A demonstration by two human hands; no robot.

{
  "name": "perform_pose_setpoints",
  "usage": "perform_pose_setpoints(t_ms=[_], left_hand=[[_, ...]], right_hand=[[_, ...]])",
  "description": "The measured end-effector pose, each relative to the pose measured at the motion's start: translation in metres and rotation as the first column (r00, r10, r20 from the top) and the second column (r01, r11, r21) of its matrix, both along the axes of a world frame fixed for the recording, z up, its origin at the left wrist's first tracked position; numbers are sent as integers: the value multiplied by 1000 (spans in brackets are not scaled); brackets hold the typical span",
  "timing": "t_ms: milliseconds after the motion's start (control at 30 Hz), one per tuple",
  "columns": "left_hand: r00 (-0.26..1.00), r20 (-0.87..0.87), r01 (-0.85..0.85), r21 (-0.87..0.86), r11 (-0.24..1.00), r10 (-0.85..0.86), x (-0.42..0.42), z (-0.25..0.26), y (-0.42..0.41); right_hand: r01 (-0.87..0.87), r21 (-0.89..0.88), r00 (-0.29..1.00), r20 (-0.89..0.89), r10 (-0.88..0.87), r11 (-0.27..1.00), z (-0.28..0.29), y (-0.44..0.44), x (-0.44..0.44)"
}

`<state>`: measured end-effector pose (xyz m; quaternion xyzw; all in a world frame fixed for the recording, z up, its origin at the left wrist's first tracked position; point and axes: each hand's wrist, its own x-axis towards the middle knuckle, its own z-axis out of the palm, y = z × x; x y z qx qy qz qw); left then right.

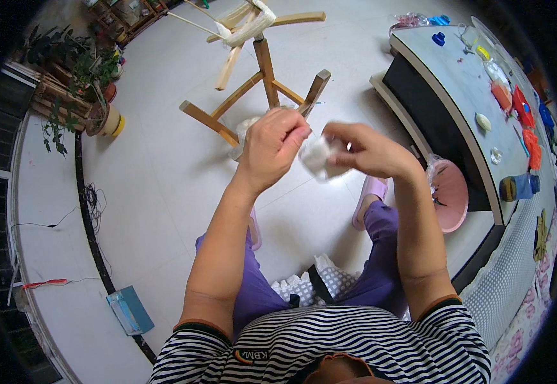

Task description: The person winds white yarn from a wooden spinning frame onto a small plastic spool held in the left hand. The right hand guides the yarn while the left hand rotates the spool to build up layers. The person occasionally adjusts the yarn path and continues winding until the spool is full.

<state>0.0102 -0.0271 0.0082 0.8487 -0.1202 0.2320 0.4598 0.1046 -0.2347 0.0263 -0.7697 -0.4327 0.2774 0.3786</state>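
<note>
My right hand [372, 149] curls its thumb and fingers around a white ball, apparently yarn [316, 157], blurred by motion. Just left of it, my left hand [273, 144] is closed, thumb pressed against the bent forefinger. Whether a thin strand sits in that pinch cannot be seen. Beyond my hands stands a wooden yarn swift [265, 62] with splayed legs and crossed arms. A skein of white yarn [254, 30] loops around the arms at its top. A whitish bundle in thin plastic [241, 139] lies partly hidden behind my left hand.
A marble-patterned table [456, 72] at right bears red wrappers [523, 108], a jar [518, 187] and small items. Below it stands a pink bin [451, 201]. Potted plants [103, 117], a tangled cable [95, 201] and a blue box [130, 311] are at left.
</note>
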Motion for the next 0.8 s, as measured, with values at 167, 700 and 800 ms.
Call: perform_pose_setpoints(t_ms=[167,700,800], left_hand=[[980,-197,-28,-311,950,-36,-2,-6,8],[996,74,-46,50,998,43,-3,5,4],[998,-17,-61,-178,982,59,-4,7,5]], right_hand=[[125,491,864,-481,148,862,17,2,-14],[9,122,997,-72,0,992,-3,7,-1],[62,391,896,-428,122,918,13,7,-10]])
